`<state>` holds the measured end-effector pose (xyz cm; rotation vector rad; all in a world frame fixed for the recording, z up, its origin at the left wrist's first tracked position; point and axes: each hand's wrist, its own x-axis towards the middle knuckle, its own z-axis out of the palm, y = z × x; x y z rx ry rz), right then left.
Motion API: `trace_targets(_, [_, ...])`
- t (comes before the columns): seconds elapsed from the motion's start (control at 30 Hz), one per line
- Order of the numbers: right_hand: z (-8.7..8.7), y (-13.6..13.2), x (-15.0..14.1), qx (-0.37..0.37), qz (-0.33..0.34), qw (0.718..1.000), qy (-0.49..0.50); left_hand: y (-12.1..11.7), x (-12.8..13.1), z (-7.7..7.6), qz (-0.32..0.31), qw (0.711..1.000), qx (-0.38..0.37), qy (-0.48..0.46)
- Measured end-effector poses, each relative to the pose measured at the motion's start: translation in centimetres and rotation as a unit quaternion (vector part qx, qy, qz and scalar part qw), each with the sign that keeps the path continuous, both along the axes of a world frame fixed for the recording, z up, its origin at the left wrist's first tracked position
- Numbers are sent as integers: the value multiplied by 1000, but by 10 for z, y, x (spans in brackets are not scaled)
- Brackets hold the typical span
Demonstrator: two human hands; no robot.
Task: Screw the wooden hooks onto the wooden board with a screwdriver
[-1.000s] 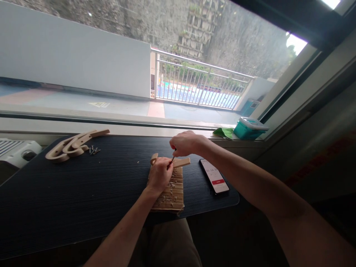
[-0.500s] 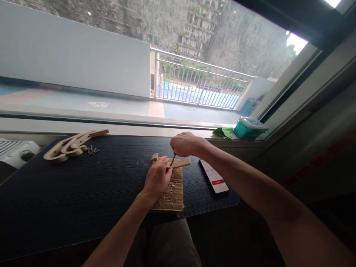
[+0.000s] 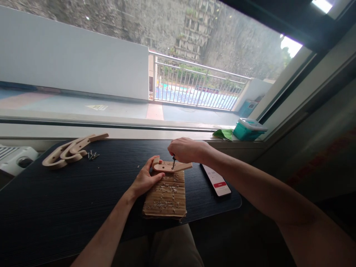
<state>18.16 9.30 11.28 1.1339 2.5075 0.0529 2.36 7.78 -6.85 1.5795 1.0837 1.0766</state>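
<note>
A pale wooden hook (image 3: 182, 167) with a curled left end lies across the far part of a corrugated cardboard block (image 3: 167, 202), which is pitted with holes. My left hand (image 3: 145, 178) grips the hook's curled end, fingers behind it and thumb at its near side, over the cardboard. My right hand (image 3: 185, 149) is closed around a screwdriver; only its dark shaft (image 3: 174, 161) shows, pointing down. The tip meets the hook at its right-hand hole; a screw there is too small to make out. Another hole on the left shows dark.
More wooden hooks (image 3: 55, 158) lie at the back left of the black table (image 3: 69, 200), beside several loose screws (image 3: 92, 155). A phone (image 3: 218, 181) rests under my right forearm. On the sill are a teal box (image 3: 249, 129) and a green leaf-like piece (image 3: 223, 134).
My left hand has slid left, off the hook's middle to its curled end, uncovering the hook's holes and more cardboard. My right hand stays over the same spot with the screwdriver.
</note>
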Motion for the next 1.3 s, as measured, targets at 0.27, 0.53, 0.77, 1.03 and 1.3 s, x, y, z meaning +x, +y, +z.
trace_targets(0.27, [-9, 3, 16, -15, -16, 996, 83, -1, 0, -9, 33, 999, 15, 4])
trace_targets(0.53, [-6, 3, 15, -11, -40, 997, 61, -1, 3, -12, 49, 999, 21, -2])
trace_targets(0.77, [-1, 7, 11, 9, -57, 998, 12, -2, 1, -13, 56, 998, 29, 0])
trace_targets(1.03, [-3, -1, 5, 38, -26, 999, -9, -1, 1, -15, 53, 998, 20, -13])
trace_targets(1.3, [-2, 0, 7, 40, -44, 998, -6, -2, 1, -12, 58, 998, 15, -19])
